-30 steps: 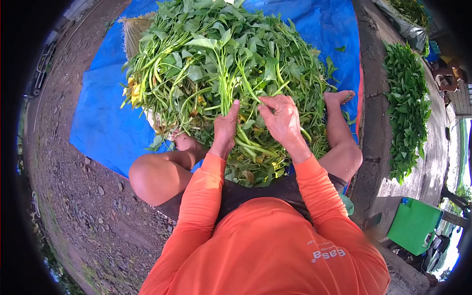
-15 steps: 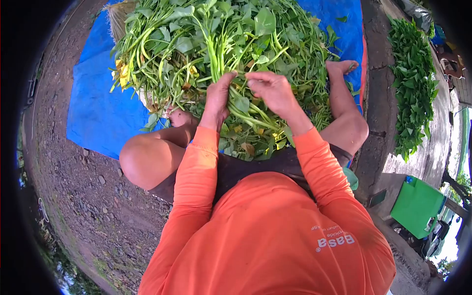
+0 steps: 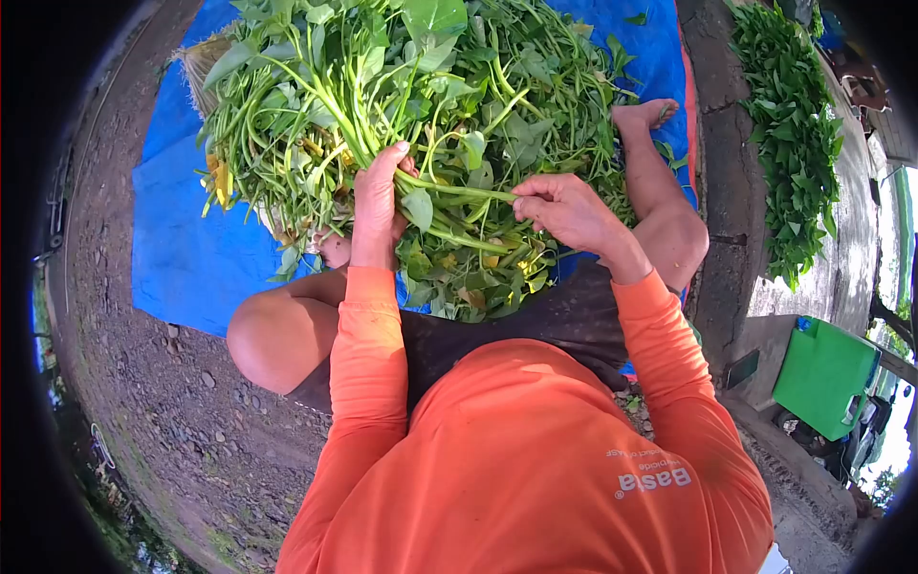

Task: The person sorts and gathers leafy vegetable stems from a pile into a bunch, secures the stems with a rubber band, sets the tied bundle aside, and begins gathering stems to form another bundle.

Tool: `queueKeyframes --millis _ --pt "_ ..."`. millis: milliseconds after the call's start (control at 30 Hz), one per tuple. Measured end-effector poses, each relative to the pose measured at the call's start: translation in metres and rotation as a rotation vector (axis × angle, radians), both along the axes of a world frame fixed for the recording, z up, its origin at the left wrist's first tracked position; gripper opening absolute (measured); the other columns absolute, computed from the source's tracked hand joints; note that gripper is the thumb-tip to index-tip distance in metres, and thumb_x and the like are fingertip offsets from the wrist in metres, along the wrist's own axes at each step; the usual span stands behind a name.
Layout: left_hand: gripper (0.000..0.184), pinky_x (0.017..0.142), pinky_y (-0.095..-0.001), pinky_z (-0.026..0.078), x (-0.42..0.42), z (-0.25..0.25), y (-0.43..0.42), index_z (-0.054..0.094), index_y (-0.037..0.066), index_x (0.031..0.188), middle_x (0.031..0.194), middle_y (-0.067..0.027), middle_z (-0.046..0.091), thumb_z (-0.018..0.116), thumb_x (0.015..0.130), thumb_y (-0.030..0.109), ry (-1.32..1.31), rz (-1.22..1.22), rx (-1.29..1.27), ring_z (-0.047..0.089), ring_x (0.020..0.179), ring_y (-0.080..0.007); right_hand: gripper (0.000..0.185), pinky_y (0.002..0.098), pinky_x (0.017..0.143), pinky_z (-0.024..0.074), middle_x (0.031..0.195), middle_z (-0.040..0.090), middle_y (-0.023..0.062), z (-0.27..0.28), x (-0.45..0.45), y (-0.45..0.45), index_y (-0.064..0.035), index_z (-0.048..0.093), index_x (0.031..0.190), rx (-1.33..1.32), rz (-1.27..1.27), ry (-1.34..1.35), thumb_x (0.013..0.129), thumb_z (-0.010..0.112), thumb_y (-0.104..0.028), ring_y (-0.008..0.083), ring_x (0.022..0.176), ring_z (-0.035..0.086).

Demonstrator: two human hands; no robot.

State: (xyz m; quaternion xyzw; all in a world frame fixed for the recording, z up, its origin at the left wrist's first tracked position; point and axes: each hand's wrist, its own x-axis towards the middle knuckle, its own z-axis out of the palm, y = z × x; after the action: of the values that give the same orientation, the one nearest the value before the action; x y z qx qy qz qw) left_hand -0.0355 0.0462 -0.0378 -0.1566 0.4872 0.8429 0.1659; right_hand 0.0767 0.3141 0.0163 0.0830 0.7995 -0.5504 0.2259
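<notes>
My left hand [image 3: 378,201] is closed around a bunch of leafy green stems [image 3: 337,100], its thumb lying across the front. The leafy ends point up and to the left; cut ends stick out to the right below the fist. My right hand [image 3: 571,212] pinches the tip of one long stem [image 3: 469,192] that runs from the bunch, thumb against forefinger. Under and beyond both hands spreads a big heap of the same leafy greens [image 3: 526,134], with some yellowed leaves among them.
A blue tarp [image 3: 182,234] lies beneath the heap, with my bent legs on either side. Gravelly ground [image 3: 191,402] is at the left. Along the right are a row of dark green leafy bunches [image 3: 789,143] on a pale surface and a green plastic container [image 3: 824,376].
My hands have moved apart: the left went leftward with the bunch, which now tilts left. My right hand moved right and down, drawing one stem out straight.
</notes>
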Motion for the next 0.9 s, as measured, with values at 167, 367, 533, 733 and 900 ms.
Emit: queueKeyframes --millis 167,367,533,733,900 --pt "0.02 0.064 -0.0287 0.051 0.006 0.007 0.006 0.073 0.003 0.096 0.078 -0.0028 0.064 0.081 0.094 0.021 -0.035 0.0 -0.084 0.061 0.066 -0.0145 0.025 0.0436 0.07 0.0548 0.086 0.075 0.013 0.019 0.009 -0.028 -0.0011 0.077 0.097 0.106 0.396 0.039 0.095 0.065 -0.023 0.0319 0.078 0.069" --pt "0.016 0.059 -0.025 0.044 -0.013 0.014 -0.013 0.074 0.006 0.097 0.074 0.0013 0.06 0.083 0.092 0.018 -0.015 0.141 -0.068 0.054 0.061 -0.0089 0.027 0.05 0.087 0.0552 0.101 0.075 0.0207 -0.029 0.061 -0.037 -0.0044 0.073 0.102 0.192 0.658 -0.06 0.098 0.058 -0.027 0.0393 0.101 0.071" --pt "0.017 0.056 -0.0278 0.041 -0.005 0.021 -0.016 0.073 0.007 0.1 0.067 0.0015 0.054 0.079 0.095 0.022 -0.045 0.138 -0.006 0.049 0.058 -0.0107 0.045 0.0419 0.072 0.0549 0.08 0.07 0.0164 0.0 0.03 -0.03 0.0011 0.072 0.088 0.173 -0.199 0.117 0.093 0.081 -0.043 0.0282 0.076 0.071" --pt "0.025 0.055 -0.0325 0.045 -0.001 0.024 -0.006 0.061 0.015 0.086 0.066 0.0038 0.051 0.079 0.096 0.029 -0.034 0.105 -0.103 0.049 0.056 -0.0116 0.032 0.035 0.058 0.0484 0.062 0.063 0.0069 -0.001 0.011 -0.077 0.0002 0.08 0.098 0.096 -0.225 0.1 0.092 0.08 -0.031 0.0123 0.059 0.057" --pt "0.023 0.05 -0.0276 0.04 -0.002 0.039 -0.011 0.061 0.015 0.093 0.065 0.0056 0.05 0.081 0.096 0.025 -0.085 0.24 -0.037 0.046 0.053 -0.0089 0.025 0.0488 0.089 0.056 0.101 0.074 0.0236 -0.006 0.022 -0.056 -0.0017 0.077 0.095 0.16 0.084 0.035 0.091 0.073 -0.026 0.0417 0.098 0.073"
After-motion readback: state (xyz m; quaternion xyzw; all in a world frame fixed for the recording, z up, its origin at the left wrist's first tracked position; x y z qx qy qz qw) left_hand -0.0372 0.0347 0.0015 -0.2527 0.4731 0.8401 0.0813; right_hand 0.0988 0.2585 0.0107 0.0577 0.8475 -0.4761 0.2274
